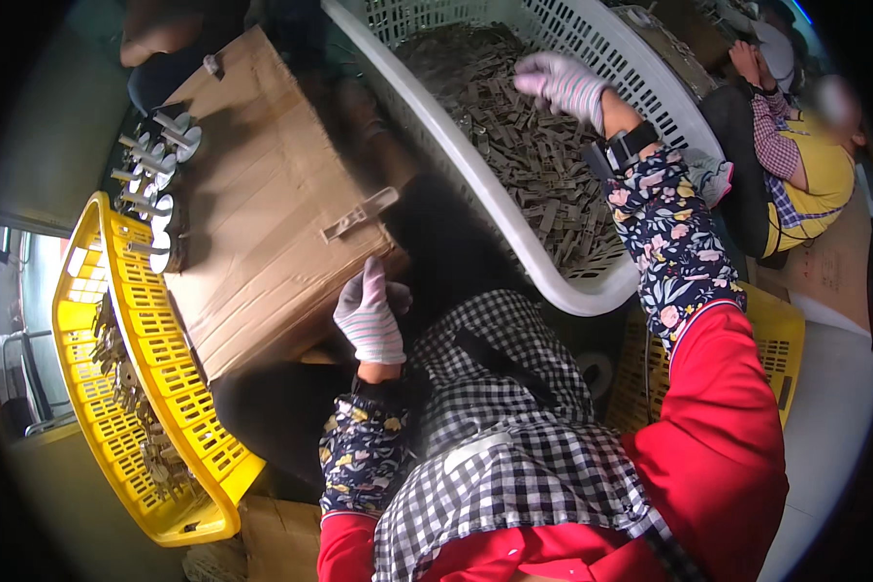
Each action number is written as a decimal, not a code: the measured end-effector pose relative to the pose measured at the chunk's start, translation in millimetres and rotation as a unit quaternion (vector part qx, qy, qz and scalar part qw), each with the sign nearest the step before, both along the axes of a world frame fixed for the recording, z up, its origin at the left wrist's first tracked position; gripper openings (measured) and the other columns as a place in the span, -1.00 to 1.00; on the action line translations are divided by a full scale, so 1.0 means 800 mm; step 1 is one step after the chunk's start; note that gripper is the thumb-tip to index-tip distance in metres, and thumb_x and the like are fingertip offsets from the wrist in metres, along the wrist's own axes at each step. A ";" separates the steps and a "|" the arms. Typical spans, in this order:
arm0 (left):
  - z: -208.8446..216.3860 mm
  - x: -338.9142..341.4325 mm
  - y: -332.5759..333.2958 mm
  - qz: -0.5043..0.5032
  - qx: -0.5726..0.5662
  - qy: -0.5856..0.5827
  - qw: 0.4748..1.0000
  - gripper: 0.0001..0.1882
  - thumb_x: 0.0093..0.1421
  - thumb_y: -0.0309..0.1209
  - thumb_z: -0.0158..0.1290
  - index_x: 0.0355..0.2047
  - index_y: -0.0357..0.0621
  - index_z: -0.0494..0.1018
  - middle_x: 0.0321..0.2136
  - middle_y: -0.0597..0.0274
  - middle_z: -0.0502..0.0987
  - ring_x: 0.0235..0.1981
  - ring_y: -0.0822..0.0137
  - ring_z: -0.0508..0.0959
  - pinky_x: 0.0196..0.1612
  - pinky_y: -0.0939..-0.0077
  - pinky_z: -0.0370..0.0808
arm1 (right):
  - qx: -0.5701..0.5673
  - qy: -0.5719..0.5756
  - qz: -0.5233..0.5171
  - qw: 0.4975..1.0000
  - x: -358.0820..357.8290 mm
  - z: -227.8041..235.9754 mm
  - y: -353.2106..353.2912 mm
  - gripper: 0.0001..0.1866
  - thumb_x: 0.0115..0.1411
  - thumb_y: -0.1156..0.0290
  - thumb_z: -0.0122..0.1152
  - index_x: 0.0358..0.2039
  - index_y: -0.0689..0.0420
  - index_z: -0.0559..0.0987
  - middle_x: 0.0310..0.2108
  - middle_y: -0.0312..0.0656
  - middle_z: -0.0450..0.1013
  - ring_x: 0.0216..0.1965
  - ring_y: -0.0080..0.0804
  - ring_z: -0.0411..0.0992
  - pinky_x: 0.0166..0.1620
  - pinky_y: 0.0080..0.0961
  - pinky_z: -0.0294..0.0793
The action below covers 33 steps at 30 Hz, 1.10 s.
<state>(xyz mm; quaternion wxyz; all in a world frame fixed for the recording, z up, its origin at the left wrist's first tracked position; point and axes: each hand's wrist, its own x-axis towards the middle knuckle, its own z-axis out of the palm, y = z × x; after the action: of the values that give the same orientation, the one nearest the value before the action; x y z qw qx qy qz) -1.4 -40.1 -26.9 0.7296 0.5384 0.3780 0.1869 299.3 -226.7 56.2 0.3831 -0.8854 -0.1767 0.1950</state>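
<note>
My right hand (561, 83), in a striped white and pink glove, reaches over a white plastic basket (466, 165). Its bent fingers are drawn together at a heap of small flat metal parts (553, 179); whatever they hold is hidden. In a matching glove, my left hand (371, 315) is beside the near corner of a cardboard box (252, 184). Its thumb points up, apart from the partly hidden fingers, and nothing shows in it. Just beyond that thumb, one long metal part (359, 214) lies on the box top, near its right edge.
Several white discs with upright pegs (170, 145) line the box's left side. A yellow basket (155, 378) with metal parts stands at left. Another yellow basket (776, 339) is at right, behind my right arm. Beyond the white basket sits a person in a yellow top (820, 175).
</note>
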 end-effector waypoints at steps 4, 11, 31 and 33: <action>-0.001 0.005 -0.004 -0.008 0.002 0.009 1.000 -0.63 0.14 -0.19 0.03 -0.67 -0.20 0.42 -0.80 0.25 0.42 -0.80 0.49 0.35 -0.68 0.66 0.27 | -0.392 -0.054 0.155 0.905 0.021 -0.106 -0.061 -0.58 0.12 0.25 0.03 -0.01 0.13 0.40 -0.11 -0.17 0.43 -0.13 -0.35 0.42 -0.09 -0.48 0.38; -0.002 -0.004 0.006 -0.010 0.006 0.032 0.999 -0.70 0.14 -0.21 0.04 -0.54 -0.23 0.43 -0.79 0.24 0.43 -0.79 0.49 0.37 -0.69 0.66 0.29 | -0.408 -0.045 0.122 0.904 0.024 -0.196 -0.066 -0.60 -0.03 0.32 0.15 -0.13 0.12 0.47 -0.18 0.00 0.43 -0.13 -0.12 0.39 -0.09 -0.36 0.36; -0.008 -0.010 0.012 -0.034 -0.069 -0.016 0.997 -0.63 0.07 -0.11 0.11 -0.48 -0.25 0.47 -0.76 0.27 0.46 -0.75 0.55 0.39 -0.64 0.72 0.31 | -0.041 -0.213 0.055 0.975 0.004 -0.094 -0.036 -0.69 0.11 0.38 0.01 -0.11 0.16 0.42 -0.24 -0.12 0.46 -0.19 -0.29 0.42 -0.07 -0.51 0.34; -0.007 -0.010 0.011 -0.035 -0.065 -0.018 0.997 -0.62 0.07 -0.11 0.10 -0.48 -0.25 0.48 -0.76 0.27 0.46 -0.75 0.55 0.39 -0.63 0.72 0.31 | 0.092 -0.191 0.134 0.968 -0.031 -0.043 0.021 -0.74 0.15 0.38 0.01 -0.15 0.14 0.47 -0.28 -0.20 0.48 -0.22 -0.42 0.42 -0.10 -0.56 0.35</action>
<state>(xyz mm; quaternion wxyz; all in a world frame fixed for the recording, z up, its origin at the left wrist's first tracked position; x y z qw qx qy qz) -9.5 -31.4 -32.7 0.7761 0.4989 0.3569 0.1462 274.3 -210.0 22.2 0.3922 -0.8358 -0.3802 0.0551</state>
